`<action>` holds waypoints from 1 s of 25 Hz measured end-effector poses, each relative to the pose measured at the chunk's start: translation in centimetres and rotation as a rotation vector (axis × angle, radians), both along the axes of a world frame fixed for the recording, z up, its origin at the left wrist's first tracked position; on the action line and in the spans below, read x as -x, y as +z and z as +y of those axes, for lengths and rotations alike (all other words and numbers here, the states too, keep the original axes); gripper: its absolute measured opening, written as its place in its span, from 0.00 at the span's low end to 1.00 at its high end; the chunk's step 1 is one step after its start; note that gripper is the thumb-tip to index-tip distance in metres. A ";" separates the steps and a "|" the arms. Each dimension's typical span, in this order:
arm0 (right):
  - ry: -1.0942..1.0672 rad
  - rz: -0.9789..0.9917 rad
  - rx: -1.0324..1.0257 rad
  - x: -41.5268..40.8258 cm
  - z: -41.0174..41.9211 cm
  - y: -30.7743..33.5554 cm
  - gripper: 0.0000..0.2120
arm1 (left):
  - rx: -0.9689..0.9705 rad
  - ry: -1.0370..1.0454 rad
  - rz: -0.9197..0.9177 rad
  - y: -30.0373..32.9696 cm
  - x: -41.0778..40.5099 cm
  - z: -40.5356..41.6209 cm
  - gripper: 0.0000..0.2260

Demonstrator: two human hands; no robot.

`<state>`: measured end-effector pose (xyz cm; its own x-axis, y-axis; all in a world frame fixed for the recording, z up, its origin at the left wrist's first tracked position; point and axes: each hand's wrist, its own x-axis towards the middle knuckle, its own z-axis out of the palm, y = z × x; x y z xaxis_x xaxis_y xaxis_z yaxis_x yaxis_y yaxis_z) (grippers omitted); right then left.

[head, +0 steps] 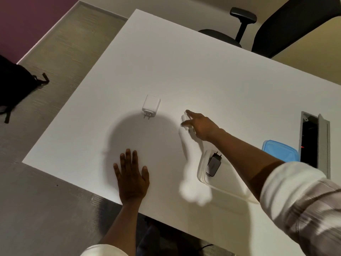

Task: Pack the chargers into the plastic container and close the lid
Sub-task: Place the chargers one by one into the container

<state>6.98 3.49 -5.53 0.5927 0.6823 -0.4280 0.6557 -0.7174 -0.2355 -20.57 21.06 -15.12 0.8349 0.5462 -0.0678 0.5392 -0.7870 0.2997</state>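
The right hand (201,126) has its fingers (191,114) closed on a white charger (185,120) — second of three — which must next travel back to the clear container (221,183) near the wrist, while the left hand (132,174) rests flat, fingers spread, on the bench (203,71).

A single wide-angle view from the person's head looks forward and steeply down onto the flat white rectangular table (184,71), which lies skewed, its near corner at lower left and its far edge rising toward the upper right. The camera sits close: both forearms enter from the bottom edge, the left hand (132,179) low near the centre, the right hand (200,125) further out toward the middle. Grey striped floor (60,52) fills the left side, and a black office chair (267,28) crosses the top right corner. Straight edges bow slightly near the borders.
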 end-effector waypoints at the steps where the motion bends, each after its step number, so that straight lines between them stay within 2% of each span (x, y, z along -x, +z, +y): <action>1: -0.020 0.001 0.015 0.2 0.1 -0.3 0.25 | 0.000 0.002 -0.002 0.0 0.0 0.0 0.30; 4: -0.161 -0.034 0.028 0.8 0.3 -0.9 0.20 | 0.001 0.002 -0.002 0.0 0.1 0.0 0.30; 6: -0.162 -0.121 0.114 1.3 0.4 -1.2 0.17 | 0.003 0.002 0.001 0.0 0.0 0.0 0.30; 9: -0.145 -0.210 0.173 2.1 0.3 -1.4 0.21 | 0.007 0.002 0.016 -0.1 0.0 0.1 0.30; 12: -0.074 -0.186 0.106 2.8 0.8 -1.6 0.21 | 0.006 0.006 0.029 -0.1 -0.1 0.1 0.30; 15: -0.152 -0.121 0.083 3.6 1.4 -1.0 0.20 | 0.000 0.005 0.030 -0.1 0.0 0.1 0.30; 17: -0.296 -0.103 -0.029 4.6 1.8 0.4 0.20 | -0.005 0.003 0.029 -0.1 0.0 0.1 0.30; 21: -0.659 -0.096 -0.463 8.4 0.4 4.8 0.18 | -0.006 0.002 0.031 0.0 0.0 0.1 0.30; 25: -0.954 -0.024 -0.597 13.7 -4.7 6.9 0.18 | 0.003 0.003 0.033 0.0 0.0 0.0 0.30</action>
